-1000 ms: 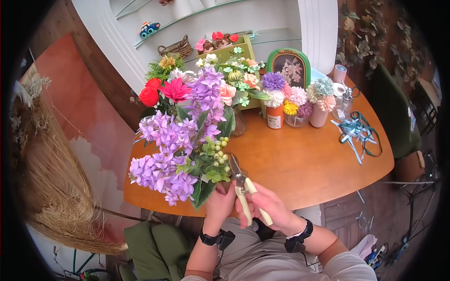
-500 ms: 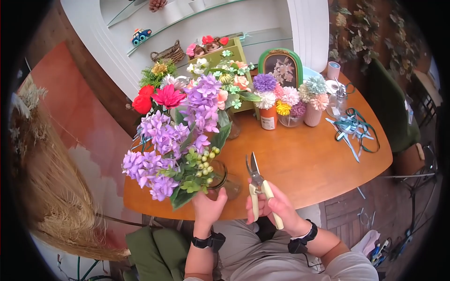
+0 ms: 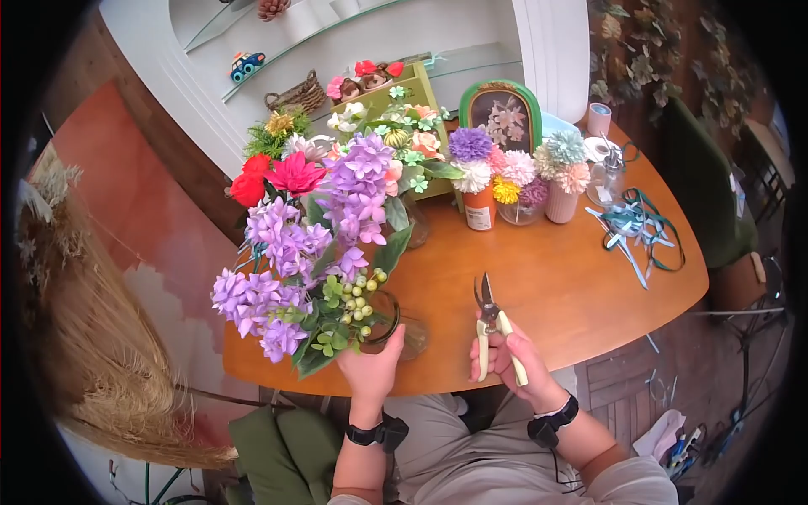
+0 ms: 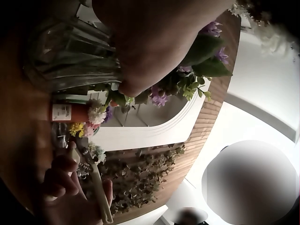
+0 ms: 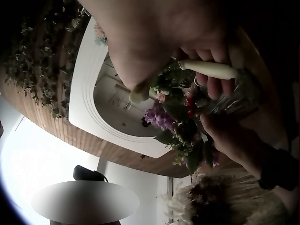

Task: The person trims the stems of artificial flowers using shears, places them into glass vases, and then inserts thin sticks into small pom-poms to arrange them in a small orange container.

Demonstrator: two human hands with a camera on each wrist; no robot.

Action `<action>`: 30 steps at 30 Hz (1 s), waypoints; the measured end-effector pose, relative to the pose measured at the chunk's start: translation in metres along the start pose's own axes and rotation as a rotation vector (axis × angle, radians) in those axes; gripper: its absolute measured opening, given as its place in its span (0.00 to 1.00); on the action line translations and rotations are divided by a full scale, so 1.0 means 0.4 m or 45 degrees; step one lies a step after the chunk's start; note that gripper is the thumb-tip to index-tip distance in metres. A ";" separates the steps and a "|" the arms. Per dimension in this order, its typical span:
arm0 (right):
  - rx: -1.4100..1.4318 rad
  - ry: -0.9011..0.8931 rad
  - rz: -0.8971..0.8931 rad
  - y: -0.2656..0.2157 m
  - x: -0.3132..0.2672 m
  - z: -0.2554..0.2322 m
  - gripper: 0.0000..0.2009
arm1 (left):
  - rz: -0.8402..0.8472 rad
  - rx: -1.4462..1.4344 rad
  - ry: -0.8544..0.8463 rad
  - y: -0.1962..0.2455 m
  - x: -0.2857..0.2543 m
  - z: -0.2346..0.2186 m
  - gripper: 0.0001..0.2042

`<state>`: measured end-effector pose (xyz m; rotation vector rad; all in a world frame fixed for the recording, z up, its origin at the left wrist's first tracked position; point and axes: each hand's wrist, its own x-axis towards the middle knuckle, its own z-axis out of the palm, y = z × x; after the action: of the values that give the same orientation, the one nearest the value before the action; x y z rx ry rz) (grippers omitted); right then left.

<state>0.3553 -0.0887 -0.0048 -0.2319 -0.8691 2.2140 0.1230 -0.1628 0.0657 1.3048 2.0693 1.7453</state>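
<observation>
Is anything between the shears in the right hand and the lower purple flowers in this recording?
Yes: across the head view, the glass vase, the left hand beside it and the pale green berries lie between the shears and the lower purple flowers. Between shears and vase, nothing visible, only bare tabletop.

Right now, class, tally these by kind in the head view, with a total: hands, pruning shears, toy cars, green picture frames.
Hands (left hand, right hand): 2
Pruning shears: 1
Toy car: 1
Green picture frame: 1
Total: 5
</observation>
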 end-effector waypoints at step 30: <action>-0.065 -0.100 -0.010 -0.005 -0.015 0.008 0.42 | -0.188 -0.599 -0.288 -0.307 -0.062 -0.292 0.21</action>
<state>0.3596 -0.0937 -0.0015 -0.1660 -0.9686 2.2080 0.0053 -0.2600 -0.0123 1.1126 1.4742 1.7772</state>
